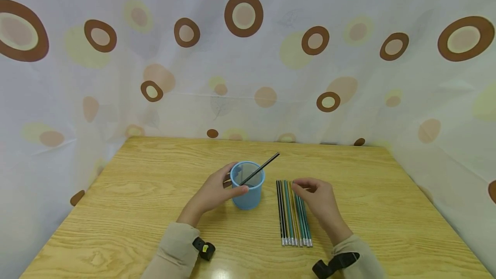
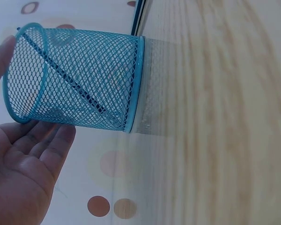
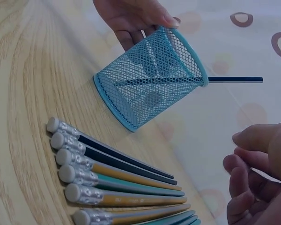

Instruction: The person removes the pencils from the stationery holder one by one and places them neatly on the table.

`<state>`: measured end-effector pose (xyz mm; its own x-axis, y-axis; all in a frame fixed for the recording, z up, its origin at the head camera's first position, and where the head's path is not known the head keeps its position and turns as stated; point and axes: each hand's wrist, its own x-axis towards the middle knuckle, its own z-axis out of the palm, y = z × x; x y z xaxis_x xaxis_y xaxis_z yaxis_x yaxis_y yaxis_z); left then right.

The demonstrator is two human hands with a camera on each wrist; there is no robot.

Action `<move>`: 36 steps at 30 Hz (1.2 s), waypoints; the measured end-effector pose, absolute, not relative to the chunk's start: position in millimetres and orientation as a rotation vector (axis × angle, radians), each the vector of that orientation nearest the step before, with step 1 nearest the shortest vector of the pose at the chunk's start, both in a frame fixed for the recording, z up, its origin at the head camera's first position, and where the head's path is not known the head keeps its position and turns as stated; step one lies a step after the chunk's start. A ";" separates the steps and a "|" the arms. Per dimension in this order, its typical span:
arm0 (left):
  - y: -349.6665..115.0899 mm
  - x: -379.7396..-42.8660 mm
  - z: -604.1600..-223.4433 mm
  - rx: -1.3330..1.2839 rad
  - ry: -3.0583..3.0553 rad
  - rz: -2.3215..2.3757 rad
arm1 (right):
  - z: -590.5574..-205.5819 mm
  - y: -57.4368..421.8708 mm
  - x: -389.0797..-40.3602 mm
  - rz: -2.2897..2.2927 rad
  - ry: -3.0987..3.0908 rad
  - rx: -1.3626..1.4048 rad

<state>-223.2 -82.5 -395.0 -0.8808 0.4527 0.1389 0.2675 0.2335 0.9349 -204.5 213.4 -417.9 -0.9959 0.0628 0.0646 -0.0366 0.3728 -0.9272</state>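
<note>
A light-blue mesh pencil cup (image 1: 247, 200) stands upright on the table, with one dark pencil (image 1: 268, 163) leaning inside and its upper end sticking out past the rim. My left hand (image 1: 212, 193) holds the cup near its rim, thumb on one side and fingers on the other. Right of the cup lies a row of several pencils (image 3: 131, 199), black, yellow and green, their white erasers towards me. Over the far ends of that row is my right hand (image 1: 319, 199). Its fingers are loosely bent, and in the right wrist view nothing shows between thumb and fingertips.
The wood-grain table (image 1: 116, 210) reaches back to a pale curtain (image 1: 217, 68) with brown and cream circles, which also hangs along both sides. Black straps (image 1: 336, 264) sit around both sleeves.
</note>
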 end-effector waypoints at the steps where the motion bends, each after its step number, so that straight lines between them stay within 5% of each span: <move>1: -82.9 -226.0 -399.4 0.691 2.344 1.714 | -417.8 212.3 -204.5 1.721 -2.516 -0.019; 6: -84.8 -241.5 -423.2 0.693 2.389 1.692 | -415.2 206.7 -204.3 1.725 -2.482 -0.005; 36: -85.2 -240.9 -422.2 0.725 2.375 1.702 | -414.9 180.9 -212.0 1.795 -2.394 0.037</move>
<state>-240.9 -85.2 -422.2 -0.8759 0.4525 0.1674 0.3040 0.2481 0.9198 -212.0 180.9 -414.9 -0.9886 0.0691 0.1337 -0.1089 0.2844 -0.9525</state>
